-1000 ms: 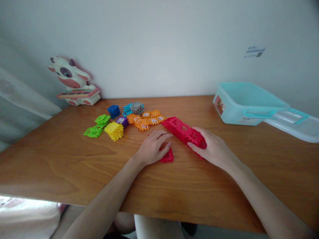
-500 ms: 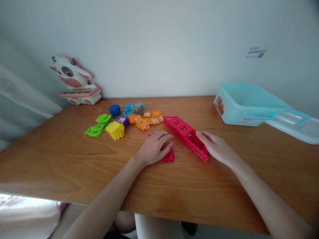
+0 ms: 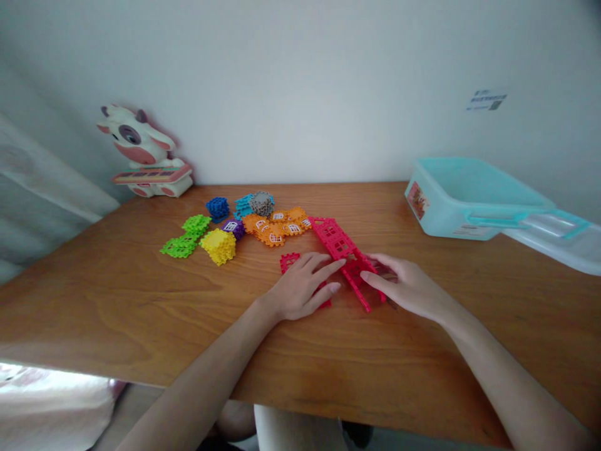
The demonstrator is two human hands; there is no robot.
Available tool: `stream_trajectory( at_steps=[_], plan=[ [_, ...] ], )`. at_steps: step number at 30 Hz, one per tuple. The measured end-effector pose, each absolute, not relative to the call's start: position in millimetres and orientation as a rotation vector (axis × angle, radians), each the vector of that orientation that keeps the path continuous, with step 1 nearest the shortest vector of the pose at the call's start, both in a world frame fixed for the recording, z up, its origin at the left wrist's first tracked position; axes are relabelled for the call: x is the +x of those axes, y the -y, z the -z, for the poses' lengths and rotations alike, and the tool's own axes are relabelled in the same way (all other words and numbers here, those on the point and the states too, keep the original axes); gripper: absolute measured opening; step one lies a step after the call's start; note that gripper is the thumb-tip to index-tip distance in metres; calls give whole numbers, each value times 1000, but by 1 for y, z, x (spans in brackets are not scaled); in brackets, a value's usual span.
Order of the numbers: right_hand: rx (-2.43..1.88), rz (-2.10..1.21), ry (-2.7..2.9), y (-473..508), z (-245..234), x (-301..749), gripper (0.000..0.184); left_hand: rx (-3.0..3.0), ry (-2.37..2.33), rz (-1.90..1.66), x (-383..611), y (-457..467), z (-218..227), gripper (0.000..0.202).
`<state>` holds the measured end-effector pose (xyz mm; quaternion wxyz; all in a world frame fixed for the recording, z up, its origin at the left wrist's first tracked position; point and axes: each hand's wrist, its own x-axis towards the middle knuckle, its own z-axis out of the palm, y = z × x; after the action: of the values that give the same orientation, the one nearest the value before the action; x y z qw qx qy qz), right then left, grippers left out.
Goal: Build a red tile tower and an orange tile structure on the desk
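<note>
At frame centre, the red strip (image 3: pixel 331 238) is steadied at its near end by the open right hand (image 3: pixel 406 285), and a small red piece (image 3: pixel 290 262) is partly covered by the flat, open left hand (image 3: pixel 303 289).

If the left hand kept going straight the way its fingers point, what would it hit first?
Likely the red plastic block strip, just beyond the fingertips of the left hand; depth hides any gap.
</note>
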<state>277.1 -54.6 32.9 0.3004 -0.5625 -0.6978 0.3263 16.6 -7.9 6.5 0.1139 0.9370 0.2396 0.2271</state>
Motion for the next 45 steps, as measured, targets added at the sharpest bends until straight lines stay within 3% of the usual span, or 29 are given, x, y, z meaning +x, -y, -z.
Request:
stream_trajectory(
  at_steps=[7,18,26,31,36,40,45],
  plan=[
    [-1486,-942,1870,59,-33,272,34,2742,-763,-630,17,7,-3,55],
    [-1609,-844,1620,49,-14,262,47,2725,-677,-646,13,7,-8,71],
    [-1543,-856,1741,54,-27,269,57,2738,-705,-703,8,2,-12,63],
    [-1488,-786,1783,52,-22,273,46,2823,-753,-771,-15,-11,-20,60],
    [-1418,-301,1865,52,-19,267,44,2892,-585,-513,-14,-9,-20,73],
    [-1214,116,2095,59,-21,254,34,2903,-604,-461,-6,-2,-18,54],
    [-1084,204,2258,63,-17,243,37,2855,-612,-541,-10,-3,-17,48]
  ],
)
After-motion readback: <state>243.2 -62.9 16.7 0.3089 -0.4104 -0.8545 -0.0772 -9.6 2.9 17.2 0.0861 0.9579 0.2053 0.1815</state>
